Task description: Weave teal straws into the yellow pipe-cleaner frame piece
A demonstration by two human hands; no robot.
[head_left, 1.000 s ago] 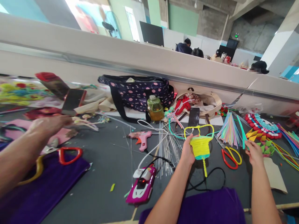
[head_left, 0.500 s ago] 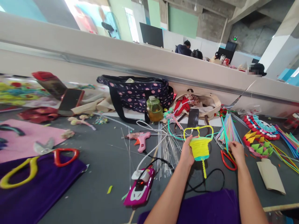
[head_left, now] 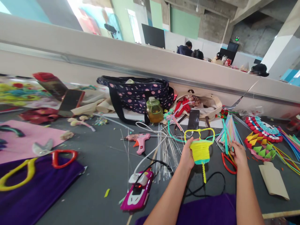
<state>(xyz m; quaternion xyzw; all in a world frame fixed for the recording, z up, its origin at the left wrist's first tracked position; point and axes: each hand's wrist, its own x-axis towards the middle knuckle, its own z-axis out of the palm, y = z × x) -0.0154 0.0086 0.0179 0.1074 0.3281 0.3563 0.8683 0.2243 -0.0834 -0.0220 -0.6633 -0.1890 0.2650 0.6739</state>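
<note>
My left hand (head_left: 187,154) is closed on the left edge of a yellow fuzzy-wire craft piece (head_left: 200,151). This piece has a wound yellow body with a teal lower band, two loops on top and a twisted stem hanging down. My right hand (head_left: 239,153) has its fingers curled at the lower end of a bundle of pastel pipe cleaners (head_left: 231,129). What its fingertips pinch is too small to make out. Red-handled scissors (head_left: 228,164) lie just left of the right hand, their blades partly hidden.
Left of my arms are a pink glue gun (head_left: 140,142), a magenta power strip (head_left: 138,193) with cables, and clear sticks and wires (head_left: 165,150). Behind stand a bottle (head_left: 154,111) and a dark patterned bag (head_left: 140,93). A folded beige paper (head_left: 274,179) lies at right.
My right hand has shifted slightly up and right, with its fingers raised toward the pipe cleaner bundle. The left hand still holds the yellow piece in nearly the same place.
</note>
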